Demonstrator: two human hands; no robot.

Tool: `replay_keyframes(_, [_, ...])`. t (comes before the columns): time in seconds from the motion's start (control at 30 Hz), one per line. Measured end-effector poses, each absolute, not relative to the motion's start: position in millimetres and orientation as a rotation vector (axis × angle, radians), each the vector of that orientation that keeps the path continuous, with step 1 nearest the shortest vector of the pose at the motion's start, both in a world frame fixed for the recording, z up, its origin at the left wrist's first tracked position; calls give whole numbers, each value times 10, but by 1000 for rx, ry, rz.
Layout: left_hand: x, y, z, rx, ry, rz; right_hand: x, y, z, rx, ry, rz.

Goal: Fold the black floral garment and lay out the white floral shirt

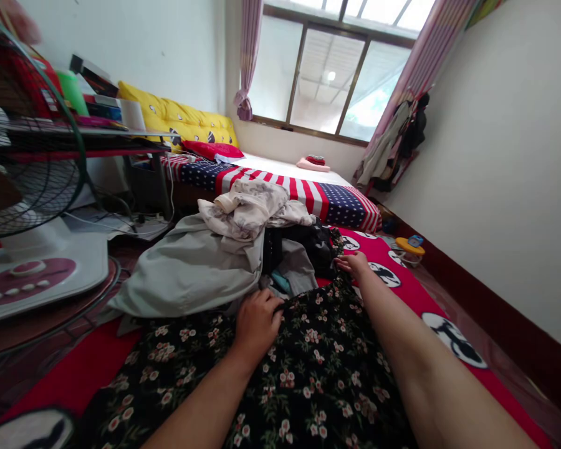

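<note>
A black garment with small pink and white flowers [308,349] lies spread out in front of me. At its far edge, near the middle, my left hand [259,318] is closed with the cloth bunched at the thumb and fingers. My right hand [354,264] reaches further out and pinches the garment's far right corner. Just beyond the left hand is a heap of clothes: a grey-green cloth [191,268], a cream patterned cloth [247,209] on top, and black clothing [311,246] at its right. Whether the floral piece is a dress or a skirt I cannot tell.
Below the clothes lies a red mat with round white pictures [418,299]. A fan [42,262] stands close on the left, beside a cluttered desk [135,132]. A bed with a stars-and-stripes cover [280,182] is behind the heap. A yellow stool [409,246] stands at right.
</note>
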State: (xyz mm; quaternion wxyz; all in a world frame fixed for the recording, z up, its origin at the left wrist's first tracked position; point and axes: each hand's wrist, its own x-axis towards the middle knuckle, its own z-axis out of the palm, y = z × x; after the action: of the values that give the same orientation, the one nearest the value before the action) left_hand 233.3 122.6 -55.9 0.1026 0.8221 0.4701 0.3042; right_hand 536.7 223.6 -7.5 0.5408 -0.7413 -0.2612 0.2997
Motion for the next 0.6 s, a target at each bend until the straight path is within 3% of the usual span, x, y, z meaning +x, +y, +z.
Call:
replay_keyframes(0.33, [2343,1227,-542,2431,1413,865,5470,2333,-151,-1892,-552,773])
replay_keyframes(0.6, [2335,1238,-557,2462,1413,898,5929,1560,691,-1799,-535,575])
